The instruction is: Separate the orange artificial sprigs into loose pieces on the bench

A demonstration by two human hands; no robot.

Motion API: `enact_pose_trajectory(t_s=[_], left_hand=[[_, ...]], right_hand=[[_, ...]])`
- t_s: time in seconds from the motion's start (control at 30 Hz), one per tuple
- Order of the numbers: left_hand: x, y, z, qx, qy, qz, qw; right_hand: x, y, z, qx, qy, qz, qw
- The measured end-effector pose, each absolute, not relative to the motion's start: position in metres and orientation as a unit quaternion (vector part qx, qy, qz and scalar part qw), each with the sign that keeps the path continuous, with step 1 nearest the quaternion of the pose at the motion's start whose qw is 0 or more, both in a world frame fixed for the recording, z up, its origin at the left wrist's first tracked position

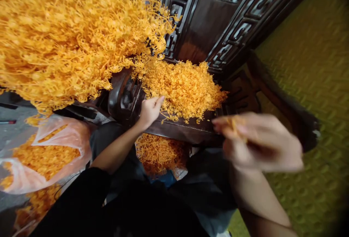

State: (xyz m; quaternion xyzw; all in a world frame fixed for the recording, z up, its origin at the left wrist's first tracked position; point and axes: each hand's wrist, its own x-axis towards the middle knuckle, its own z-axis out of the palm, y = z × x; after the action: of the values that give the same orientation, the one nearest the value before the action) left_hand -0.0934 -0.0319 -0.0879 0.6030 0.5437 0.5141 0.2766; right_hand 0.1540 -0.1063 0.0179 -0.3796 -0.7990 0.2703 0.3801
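A heap of thin orange strands point(182, 87) lies on the seat of a dark carved wooden chair point(196, 129). My left hand point(149, 110) rests at the heap's left edge, fingers curled and touching strands there. My right hand point(259, 140) is blurred, raised in front of the chair, and pinches a few orange strands point(233, 123) between its fingertips. A much larger mass of the same orange strands point(68, 33) fills the upper left, close to the camera.
A clear plastic bag point(43, 157) with orange strands sits at lower left. More strands lie in another bag point(159, 153) under the chair seat. A green patterned floor point(313, 84) spreads on the right. My dark clothing point(136, 208) fills the bottom.
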Motion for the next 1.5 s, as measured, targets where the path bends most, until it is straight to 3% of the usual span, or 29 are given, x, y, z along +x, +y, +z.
enact_pose_trajectory(t_s=[0.27,0.4,0.53,0.63,0.7,0.8,0.87,1.03,1.17,1.23,1.3,1.4,1.5], left_hand=[[-0.082,-0.057,-0.068,0.706,0.44,0.418,0.364],[-0.086,-0.054,-0.07,0.714,0.429,0.406,0.377],[-0.089,-0.052,-0.076,0.732,0.395,0.429,0.352],[-0.093,-0.049,-0.08,0.752,0.376,0.435,0.323],[-0.097,-0.047,-0.082,0.758,0.376,0.429,0.316],[-0.1,-0.045,-0.081,0.767,0.377,0.415,0.312],[-0.099,-0.046,-0.079,0.774,0.373,0.412,0.301],[-0.094,-0.054,-0.067,0.784,0.374,0.398,0.296],[-0.104,-0.059,-0.06,0.783,0.376,0.389,0.307],[-0.109,-0.058,-0.059,0.78,0.377,0.391,0.312],[-0.111,-0.056,-0.06,0.776,0.375,0.395,0.317],[-0.106,-0.052,-0.061,0.779,0.372,0.393,0.318],[-0.101,-0.05,-0.063,0.789,0.362,0.384,0.314]], right_hand=[[0.17,0.017,-0.003,-0.519,-0.614,0.31,0.508],[0.186,0.053,-0.025,-0.565,-0.647,0.246,0.449],[0.184,0.065,-0.035,-0.582,-0.739,0.134,0.312],[0.169,0.049,-0.026,-0.553,-0.766,0.108,0.308],[0.156,0.028,-0.014,-0.486,-0.788,0.204,0.317],[0.139,-0.002,-0.001,-0.35,-0.802,0.431,0.221],[0.132,-0.012,0.001,-0.337,-0.773,0.502,0.191],[0.145,0.005,-0.005,-0.458,-0.626,0.532,0.341],[0.197,0.033,-0.004,-0.52,-0.498,0.428,0.546],[0.216,0.038,-0.004,-0.516,-0.455,0.402,0.604],[0.217,0.032,-0.007,-0.506,-0.473,0.449,0.565],[0.191,0.011,-0.011,-0.468,-0.561,0.529,0.43],[0.161,-0.006,-0.011,-0.434,-0.69,0.501,0.29]])
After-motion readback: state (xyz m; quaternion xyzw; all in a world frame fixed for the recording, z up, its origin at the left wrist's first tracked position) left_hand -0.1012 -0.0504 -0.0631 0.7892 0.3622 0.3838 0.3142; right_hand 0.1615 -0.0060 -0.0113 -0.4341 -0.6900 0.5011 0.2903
